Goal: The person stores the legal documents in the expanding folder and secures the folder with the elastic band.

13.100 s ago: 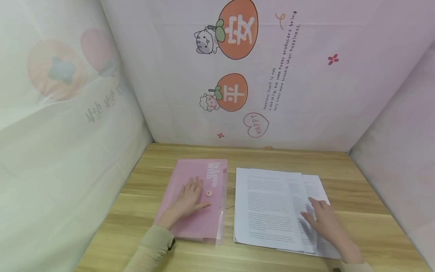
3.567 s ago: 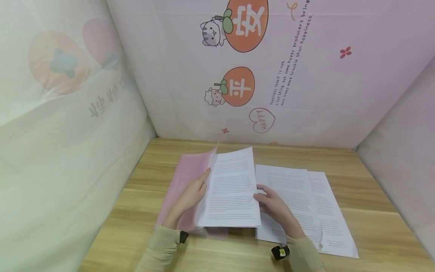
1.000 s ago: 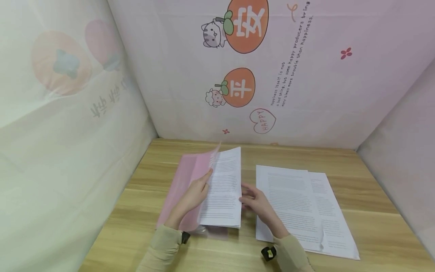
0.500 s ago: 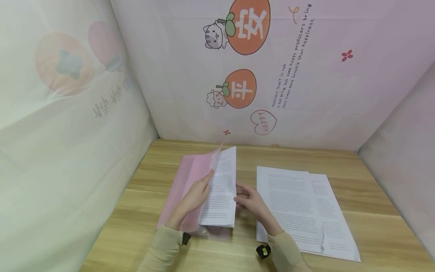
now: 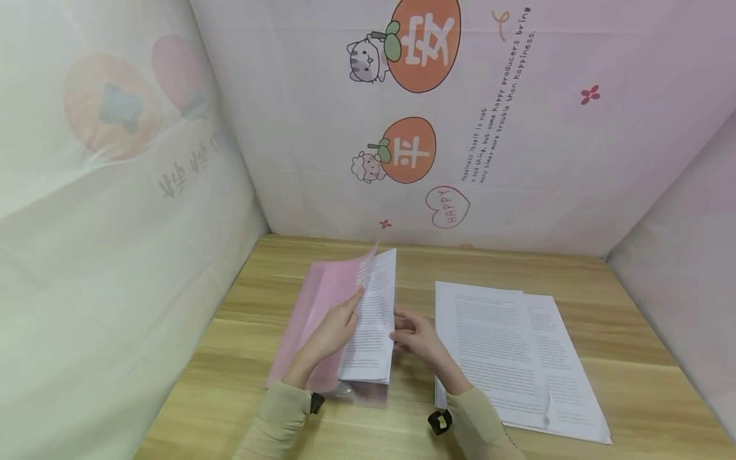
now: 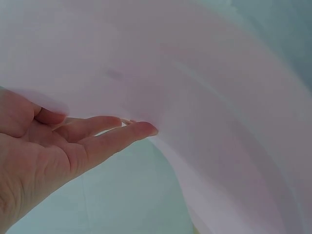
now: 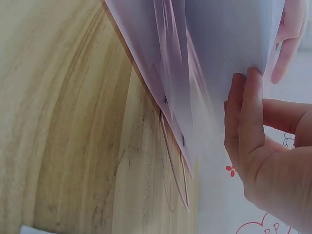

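A pink translucent document folder (image 5: 330, 291) lies left of centre in the head view, its front flap raised. My left hand (image 5: 333, 327) holds that flap near its free edge; in the left wrist view the plastic (image 6: 126, 58) curves over the fingers. A stack of printed sheets (image 5: 374, 332) stands partly inside the folder, leaning, its left part hidden behind the flap. My right hand (image 5: 421, 337) pinches the stack's right edge, thumb in front and fingers behind. In the right wrist view the sheets (image 7: 224, 39) rise between the pink layers.
More printed sheets (image 5: 494, 351) lie overlapping on the wooden table (image 5: 224, 358) to the right, one with a curled lower corner. A thin cord loop (image 7: 170, 151) hangs from the folder's edge. Printed cloth (image 5: 517, 211) walls the back and sides.
Over the last seconds the sheets have slid left, deeper into the folder, the right hand moving with them. Earlier the folder lay flat under the left hand; its flap is now lifted.
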The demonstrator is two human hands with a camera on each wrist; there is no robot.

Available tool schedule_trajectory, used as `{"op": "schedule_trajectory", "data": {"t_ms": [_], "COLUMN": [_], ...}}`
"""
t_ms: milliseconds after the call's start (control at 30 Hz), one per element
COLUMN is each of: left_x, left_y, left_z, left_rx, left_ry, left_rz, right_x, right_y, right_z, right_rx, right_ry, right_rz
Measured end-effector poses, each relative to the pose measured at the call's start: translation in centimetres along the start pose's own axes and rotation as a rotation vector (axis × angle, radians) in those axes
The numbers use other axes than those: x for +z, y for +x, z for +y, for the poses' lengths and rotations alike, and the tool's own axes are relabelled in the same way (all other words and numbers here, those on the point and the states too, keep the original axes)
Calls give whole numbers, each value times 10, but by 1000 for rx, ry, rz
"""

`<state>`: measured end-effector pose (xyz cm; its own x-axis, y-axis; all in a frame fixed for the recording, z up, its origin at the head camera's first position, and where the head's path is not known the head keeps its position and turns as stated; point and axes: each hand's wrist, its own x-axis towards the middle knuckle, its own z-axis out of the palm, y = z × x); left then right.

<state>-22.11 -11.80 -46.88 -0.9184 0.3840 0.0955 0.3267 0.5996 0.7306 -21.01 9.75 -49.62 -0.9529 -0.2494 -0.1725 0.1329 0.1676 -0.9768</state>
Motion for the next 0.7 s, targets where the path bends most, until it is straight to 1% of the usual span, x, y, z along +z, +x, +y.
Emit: {"op": "schedule_trajectory", "data": {"t_ms": [233, 400, 500, 600, 700], "left_x": [-1, -2, 0, 1, 4], "left_y": [1, 1, 1, 1, 1], "left_z": [1, 1, 3, 5, 5], "left_rx": [4, 7, 28, 47, 50], "left_ry": [8, 28, 64, 82, 78], "left_rz": [4, 9, 20, 32, 37], "right_x": [0, 2, 5, 8, 11], "right_y": [1, 3, 5, 7, 8], "right_z": [-1, 0, 0, 2, 2], "right_rx": [0, -1, -5, -15, -13], "right_ry": [-7, 4, 15, 25, 35], "right_rz": [-18, 0, 8, -14, -25]}}
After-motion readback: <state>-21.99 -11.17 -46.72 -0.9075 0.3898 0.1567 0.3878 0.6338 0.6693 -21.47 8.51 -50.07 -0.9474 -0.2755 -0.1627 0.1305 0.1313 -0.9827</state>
